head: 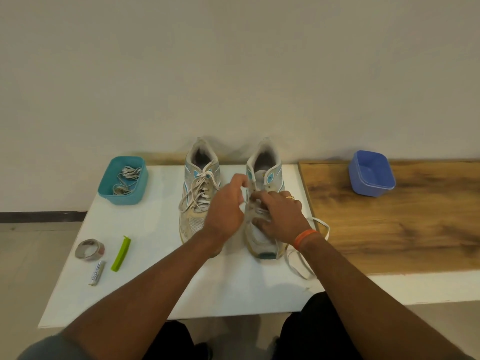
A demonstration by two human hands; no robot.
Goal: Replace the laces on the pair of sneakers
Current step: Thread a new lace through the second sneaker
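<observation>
Two worn white and teal sneakers stand on the white board, toes toward me. The left sneaker (198,193) is fully laced and tied. Both hands work over the right sneaker (265,178), whose upper eyelets stand bare. My left hand (224,203) pinches the white lace (320,226) near the left eyelet row. My right hand (281,215) rests on the middle of the shoe, its fingertips curled on the lace at the eyelets. Loose lace ends trail off the shoe's right side onto the board.
A teal tub (123,180) holding bundled laces sits at the back left. A roll of tape (89,249), a green clip (120,253) and a small tube (96,272) lie at the front left. A blue tub (371,172) stands on the wooden surface (402,224) to the right.
</observation>
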